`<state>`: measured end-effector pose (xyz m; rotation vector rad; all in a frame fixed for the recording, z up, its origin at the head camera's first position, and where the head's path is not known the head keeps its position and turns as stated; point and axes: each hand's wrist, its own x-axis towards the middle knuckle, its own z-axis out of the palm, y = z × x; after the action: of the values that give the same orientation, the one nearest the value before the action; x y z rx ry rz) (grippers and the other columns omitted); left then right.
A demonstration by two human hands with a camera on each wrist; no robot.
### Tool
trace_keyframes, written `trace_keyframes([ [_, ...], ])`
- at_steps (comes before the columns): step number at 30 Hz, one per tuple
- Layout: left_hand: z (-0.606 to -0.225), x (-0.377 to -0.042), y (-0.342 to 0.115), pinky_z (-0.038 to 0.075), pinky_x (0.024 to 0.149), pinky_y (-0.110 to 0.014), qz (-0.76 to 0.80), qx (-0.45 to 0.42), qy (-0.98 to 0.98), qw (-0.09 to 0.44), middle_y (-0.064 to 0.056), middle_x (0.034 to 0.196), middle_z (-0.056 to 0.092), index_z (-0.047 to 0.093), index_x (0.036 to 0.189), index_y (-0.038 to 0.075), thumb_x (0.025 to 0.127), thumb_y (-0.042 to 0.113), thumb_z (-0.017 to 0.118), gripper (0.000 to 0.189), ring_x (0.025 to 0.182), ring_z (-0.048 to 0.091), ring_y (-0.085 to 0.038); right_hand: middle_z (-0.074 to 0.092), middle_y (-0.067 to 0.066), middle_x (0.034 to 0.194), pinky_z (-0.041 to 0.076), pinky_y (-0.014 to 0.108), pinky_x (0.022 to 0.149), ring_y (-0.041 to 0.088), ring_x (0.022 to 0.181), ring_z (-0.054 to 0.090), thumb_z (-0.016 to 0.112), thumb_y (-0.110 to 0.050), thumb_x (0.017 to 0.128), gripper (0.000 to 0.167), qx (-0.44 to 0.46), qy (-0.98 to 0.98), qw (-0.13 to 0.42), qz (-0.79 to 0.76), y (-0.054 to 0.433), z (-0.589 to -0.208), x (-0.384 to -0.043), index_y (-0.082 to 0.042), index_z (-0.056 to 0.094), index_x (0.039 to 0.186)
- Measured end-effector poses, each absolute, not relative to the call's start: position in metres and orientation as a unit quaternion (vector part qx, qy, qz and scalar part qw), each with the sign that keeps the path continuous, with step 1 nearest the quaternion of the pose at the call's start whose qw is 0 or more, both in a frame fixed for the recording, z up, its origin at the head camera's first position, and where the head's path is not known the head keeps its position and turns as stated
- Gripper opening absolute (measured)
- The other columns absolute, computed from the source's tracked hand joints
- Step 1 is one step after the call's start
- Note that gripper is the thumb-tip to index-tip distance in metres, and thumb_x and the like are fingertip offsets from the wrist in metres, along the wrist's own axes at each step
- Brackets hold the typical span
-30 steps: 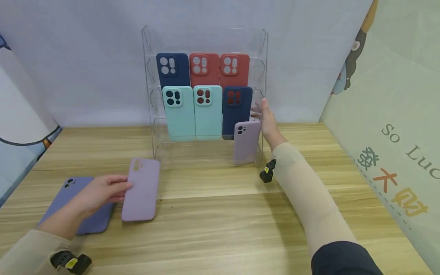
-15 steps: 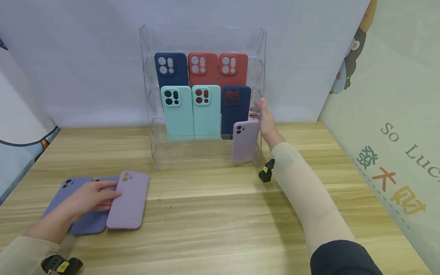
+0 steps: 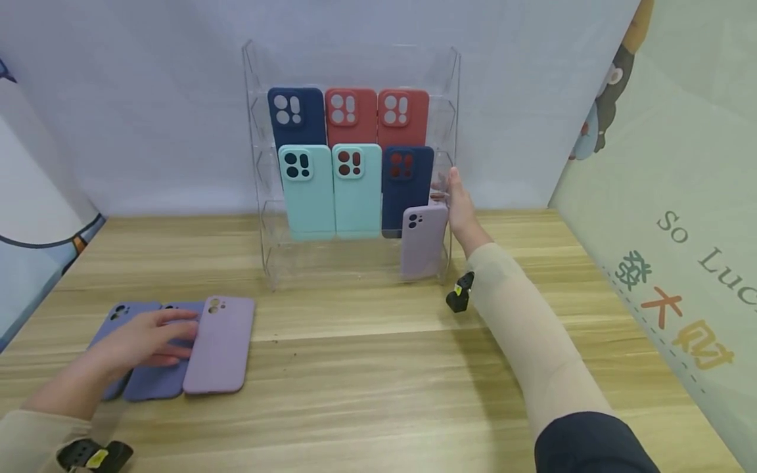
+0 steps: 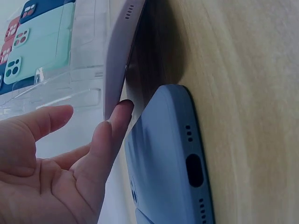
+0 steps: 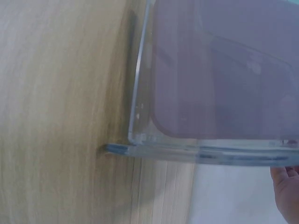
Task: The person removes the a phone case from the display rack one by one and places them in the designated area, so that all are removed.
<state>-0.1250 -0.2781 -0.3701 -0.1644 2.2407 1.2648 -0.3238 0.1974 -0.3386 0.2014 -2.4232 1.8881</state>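
Observation:
My left hand (image 3: pixel 148 338) hovers over two blue-purple phone cases (image 3: pixel 158 381) lying on the table. Its fingers are loosely spread, with fingertips right at the near long edge of a lilac phone case (image 3: pixel 220 345). The thumb stands apart from that case in the left wrist view. My right hand (image 3: pixel 464 217) rests with extended fingers against the right side of a clear acrylic stand (image 3: pixel 355 266). Another lilac phone case (image 3: pixel 424 243) leans upright in the stand's lowest tier, at its right end. The right wrist view shows only part of that hand (image 5: pixel 287 191), beside the side panel.
Above the lowest tier, the stand bears mint cases (image 3: pixel 309 203), a navy case (image 3: pixel 408 197), two red cases (image 3: pixel 351 118) and another navy case (image 3: pixel 298 115). A white cloth backdrop (image 3: pixel 503 98) hangs behind it, and a printed pale green panel (image 3: pixel 680 164) borders the table's right side.
My left hand has brought the lilac case left and down beside the blue-purple cases, then loosened its grip and drawn slightly left. My right hand has stayed at the stand.

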Motion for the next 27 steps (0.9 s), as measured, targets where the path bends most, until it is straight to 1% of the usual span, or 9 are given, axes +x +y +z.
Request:
trace_keyframes([
  [4,-0.371,-0.124,-0.282,0.055,0.075,-0.034,0.478,-0.060,0.829,0.284,-0.032,0.130,0.044,0.017,0.141,-0.013,0.099,0.031,0.042,0.066,0.095,0.064,-0.023,0.043,0.018,0.140,0.031,0.039,0.106,0.032,0.122,0.044,0.010,-0.052,0.099,0.071,0.064,-0.785,0.034,0.616,0.197,-0.340,-0.324,-0.001,0.030,0.144],
  [7,-0.371,-0.124,-0.285,0.055,0.075,-0.034,0.491,-0.057,0.820,0.287,-0.028,0.127,0.050,0.015,0.141,-0.014,0.100,0.032,0.041,0.067,0.095,0.064,-0.022,0.044,0.017,0.139,0.031,0.039,0.106,0.032,0.122,0.045,0.009,-0.053,0.099,0.072,0.058,-0.787,0.033,0.614,0.197,-0.340,-0.323,-0.002,0.031,0.144],
  [12,-0.369,-0.125,-0.288,0.055,0.075,-0.033,0.507,-0.045,0.816,0.275,-0.023,0.122,0.056,0.012,0.140,-0.016,0.101,0.034,0.039,0.069,0.093,0.065,-0.017,0.042,0.016,0.141,0.030,0.038,0.107,0.031,0.124,0.043,0.008,-0.054,0.098,0.072,0.057,-0.792,0.032,0.607,0.198,-0.340,-0.323,-0.004,0.029,0.146],
  [16,-0.366,-0.126,-0.288,0.054,0.075,-0.031,0.507,-0.037,0.821,0.260,-0.024,0.123,0.056,0.014,0.140,-0.016,0.101,0.034,0.038,0.068,0.093,0.065,-0.014,0.042,0.019,0.140,0.031,0.039,0.106,0.033,0.123,0.043,0.009,-0.052,0.099,0.071,0.063,-0.785,0.035,0.615,0.198,-0.339,-0.324,-0.001,0.028,0.145],
  [20,-0.362,-0.129,-0.284,0.054,0.078,-0.030,0.503,-0.023,0.828,0.246,-0.026,0.126,0.052,0.017,0.141,-0.014,0.101,0.036,0.039,0.068,0.095,0.063,-0.011,0.044,0.018,0.139,0.033,0.039,0.105,0.032,0.122,0.044,0.009,-0.052,0.099,0.071,0.061,-0.789,0.038,0.610,0.198,-0.339,-0.323,-0.002,0.029,0.145],
  [24,-0.358,-0.131,-0.275,0.053,0.080,-0.029,0.505,-0.001,0.831,0.231,-0.028,0.129,0.049,0.018,0.141,-0.013,0.101,0.036,0.039,0.067,0.099,0.062,-0.012,0.043,0.017,0.140,0.031,0.039,0.107,0.031,0.123,0.043,0.008,-0.054,0.098,0.072,0.063,-0.796,0.039,0.600,0.198,-0.338,-0.321,-0.003,0.028,0.146],
  [27,-0.356,-0.134,-0.266,0.053,0.081,-0.029,0.515,0.017,0.829,0.216,-0.027,0.129,0.049,0.020,0.142,-0.012,0.101,0.035,0.039,0.065,0.101,0.062,-0.013,0.042,0.018,0.140,0.031,0.039,0.107,0.032,0.123,0.043,0.007,-0.053,0.098,0.072,0.064,-0.796,0.038,0.600,0.199,-0.337,-0.320,-0.002,0.027,0.146],
])
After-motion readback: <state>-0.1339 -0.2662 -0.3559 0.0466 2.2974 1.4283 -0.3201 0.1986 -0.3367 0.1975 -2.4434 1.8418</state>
